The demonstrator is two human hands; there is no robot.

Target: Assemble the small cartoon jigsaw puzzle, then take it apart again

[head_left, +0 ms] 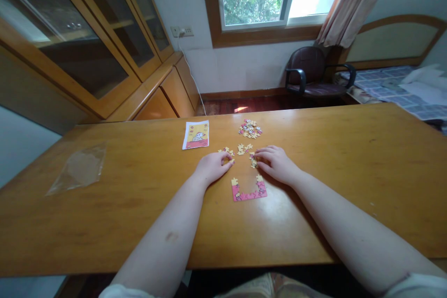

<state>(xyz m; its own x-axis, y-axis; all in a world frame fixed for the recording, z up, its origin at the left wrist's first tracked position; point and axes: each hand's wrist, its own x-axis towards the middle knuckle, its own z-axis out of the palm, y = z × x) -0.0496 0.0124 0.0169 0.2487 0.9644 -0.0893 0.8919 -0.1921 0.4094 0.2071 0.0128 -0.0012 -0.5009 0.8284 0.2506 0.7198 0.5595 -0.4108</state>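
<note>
My left hand (212,167) pinches a small yellow jigsaw piece (232,161) between thumb and fingertips, just above the table. My right hand (277,163) rests to the right with fingers apart, its fingertips at a small group of yellow and pink jigsaw pieces (253,160). Nearer to me lies a U-shaped run of joined pieces (249,196), pink along the bottom with yellow tips on both sides. Loose yellow pieces (240,149) lie between the hands, and others (226,151) are partly behind my left hand. Farther back is a heap of mixed pieces (250,129).
A picture card (196,135) with a yellow and pink print lies left of the heap. A clear plastic bag (80,167) is flat on the left of the wooden table (139,223). Beyond the far edge stand a glass-door cabinet (146,72) and an armchair (309,74).
</note>
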